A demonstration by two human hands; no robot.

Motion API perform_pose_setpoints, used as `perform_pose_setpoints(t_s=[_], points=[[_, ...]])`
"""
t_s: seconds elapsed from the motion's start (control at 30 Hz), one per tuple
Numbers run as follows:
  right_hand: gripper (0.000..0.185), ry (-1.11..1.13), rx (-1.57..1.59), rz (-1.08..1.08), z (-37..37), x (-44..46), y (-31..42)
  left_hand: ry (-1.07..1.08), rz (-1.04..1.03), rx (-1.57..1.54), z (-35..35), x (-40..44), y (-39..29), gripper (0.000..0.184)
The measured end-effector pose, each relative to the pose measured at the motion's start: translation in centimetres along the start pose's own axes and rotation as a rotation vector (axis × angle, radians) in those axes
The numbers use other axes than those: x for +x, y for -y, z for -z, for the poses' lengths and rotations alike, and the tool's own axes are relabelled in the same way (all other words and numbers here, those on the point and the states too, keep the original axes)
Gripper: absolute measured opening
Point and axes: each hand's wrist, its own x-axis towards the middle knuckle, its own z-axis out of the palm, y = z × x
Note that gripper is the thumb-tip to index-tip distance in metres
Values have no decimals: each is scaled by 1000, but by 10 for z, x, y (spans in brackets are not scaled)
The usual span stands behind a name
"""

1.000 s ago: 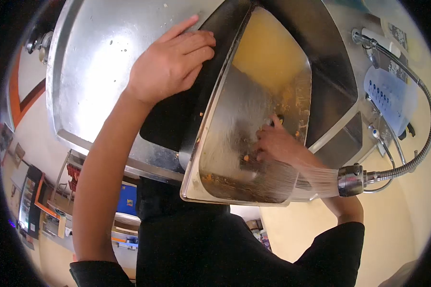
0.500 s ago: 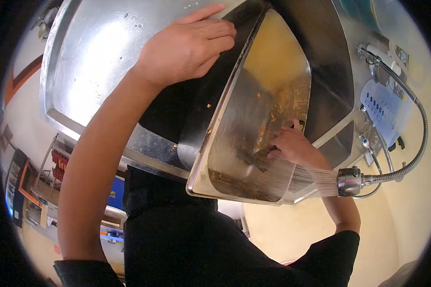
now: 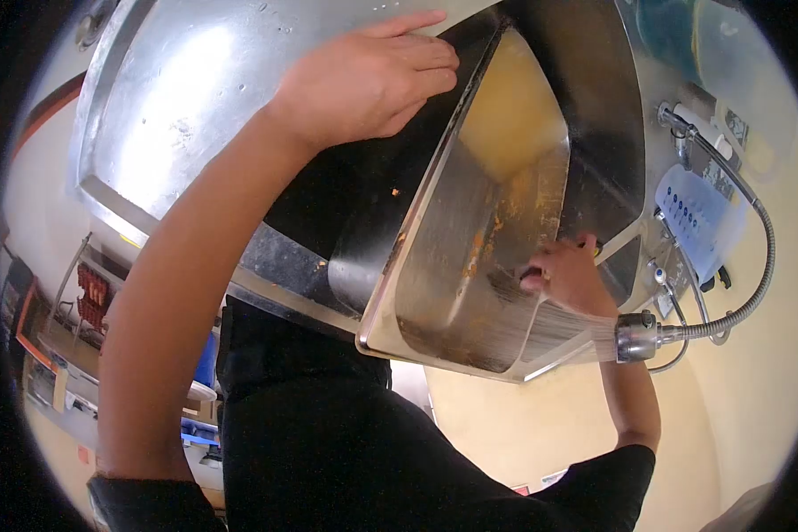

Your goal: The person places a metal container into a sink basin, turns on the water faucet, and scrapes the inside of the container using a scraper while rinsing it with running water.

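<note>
The steel bench (image 3: 173,115) spreads across the upper left, and set into it is a dark sink basin (image 3: 607,133). A deep, rectangular steel pan (image 3: 447,266) stands tilted in that basin, mouth towards the person, its near corner jutting over the front edge. Cloudy yellowish liquid (image 3: 514,106) fills the pan's far end.

A flexible metal hose (image 3: 766,257) curves down on the right. The left hand (image 3: 372,84) lies over the basin's left edge, its fingers mostly side by side with the uppermost one spread away; the pan's left rim runs just beside their tips — whether they touch it I cannot tell. The right hand (image 3: 567,277) crosses the pan's right rim, fingers curled round a dark-handled tool (image 3: 598,249), with the pan's inner wall just beyond the fingertips; the tool's working end is blurred.

Beside that wrist, the metal spray head (image 3: 638,337) throws water (image 3: 558,332) leftward over the hand and into the pan. Orange residue (image 3: 476,253) clings to the pan's inside — left of the right fingers — and a crumb (image 3: 395,191) sits outside its left rim
</note>
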Motion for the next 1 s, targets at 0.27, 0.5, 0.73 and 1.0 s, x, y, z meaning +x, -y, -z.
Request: perform_pose_setpoints(t_s=[0.27,0.5,0.73,1.0], points=[[40,-78,-5,-64,10,-12,-23,-42,-11,35,-19,-8,9,19],[45,-19,-182,-596,3,-6,-78,-21,-18,24,-21,-8,7,19],[54,-22,460,-401,2,-41,-98,13,-18,24,-24,-6,9,18],[54,75,625,-231,-102,-80,-90,29,11,6,-19,-6,6,20]])
